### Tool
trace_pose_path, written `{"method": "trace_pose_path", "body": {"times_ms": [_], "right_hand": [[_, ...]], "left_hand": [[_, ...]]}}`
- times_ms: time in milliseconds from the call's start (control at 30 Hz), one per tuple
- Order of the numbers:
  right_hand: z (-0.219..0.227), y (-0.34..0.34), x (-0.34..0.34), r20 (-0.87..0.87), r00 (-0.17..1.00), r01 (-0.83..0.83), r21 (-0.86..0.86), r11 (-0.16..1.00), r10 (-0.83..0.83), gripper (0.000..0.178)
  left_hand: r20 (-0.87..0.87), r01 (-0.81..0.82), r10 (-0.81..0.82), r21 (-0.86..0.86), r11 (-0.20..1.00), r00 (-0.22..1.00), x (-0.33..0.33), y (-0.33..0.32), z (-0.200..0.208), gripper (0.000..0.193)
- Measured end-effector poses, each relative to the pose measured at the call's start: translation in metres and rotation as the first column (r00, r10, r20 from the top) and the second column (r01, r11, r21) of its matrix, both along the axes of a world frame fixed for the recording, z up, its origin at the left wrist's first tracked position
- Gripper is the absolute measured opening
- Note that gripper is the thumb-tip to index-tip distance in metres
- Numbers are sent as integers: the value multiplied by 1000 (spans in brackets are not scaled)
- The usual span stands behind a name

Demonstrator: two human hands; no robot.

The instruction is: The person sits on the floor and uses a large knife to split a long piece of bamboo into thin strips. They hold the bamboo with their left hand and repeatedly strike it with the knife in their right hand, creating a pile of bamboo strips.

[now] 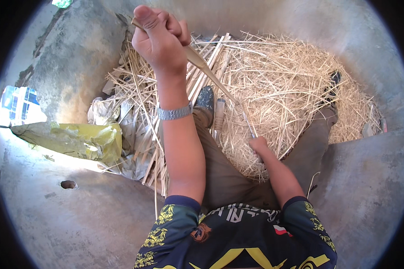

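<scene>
My left hand is raised at the upper left, its fingers closed round a long pale bamboo strip. The strip slants down to the right, away from that fist. Lower down, between my legs, my right hand is closed on the handle of a knife. Its thin blade points up and left and meets the strip's lower end; whether it cuts into the strip I cannot tell. A metal-banded watch is on my left wrist.
Curly straw-coloured shavings pile up between and beyond my legs. Loose bamboo strips lie to the left. A yellowish plastic sack sits by a bright opening. Beside my left shoe is a flat tool with a wrapped handle. Concrete walls curve around.
</scene>
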State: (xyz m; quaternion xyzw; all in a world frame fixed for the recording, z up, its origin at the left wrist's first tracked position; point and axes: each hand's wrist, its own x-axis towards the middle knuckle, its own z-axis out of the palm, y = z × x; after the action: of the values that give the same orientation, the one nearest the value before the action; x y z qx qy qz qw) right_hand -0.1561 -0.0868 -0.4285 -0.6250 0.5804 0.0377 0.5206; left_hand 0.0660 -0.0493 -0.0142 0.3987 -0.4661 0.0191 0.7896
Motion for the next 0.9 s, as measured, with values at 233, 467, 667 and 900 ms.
{"method": "trace_pose_path", "body": {"times_ms": [233, 467, 667, 900], "right_hand": [[37, -6, -7, 346, 910, 150, 237, 960, -228, 21], [30, 4, 16, 478, 874, 214, -214, 953, -89, 29], [-16, 9, 2, -68, 995, 75, 84, 994, -70, 36], [-10, 3, -1, 155, 980, 92, 221, 971, -128, 18]], "left_hand": [[-97, -107, 111, 43, 993, 989, 33, 14, -1, 68], [-232, -159, 186, 129, 979, 955, 45, 41, 2, 73], [-247, -91, 120, 125, 988, 962, 53, 55, -7, 73], [-253, -144, 169, 116, 983, 952, 67, 63, -7, 76]]}}
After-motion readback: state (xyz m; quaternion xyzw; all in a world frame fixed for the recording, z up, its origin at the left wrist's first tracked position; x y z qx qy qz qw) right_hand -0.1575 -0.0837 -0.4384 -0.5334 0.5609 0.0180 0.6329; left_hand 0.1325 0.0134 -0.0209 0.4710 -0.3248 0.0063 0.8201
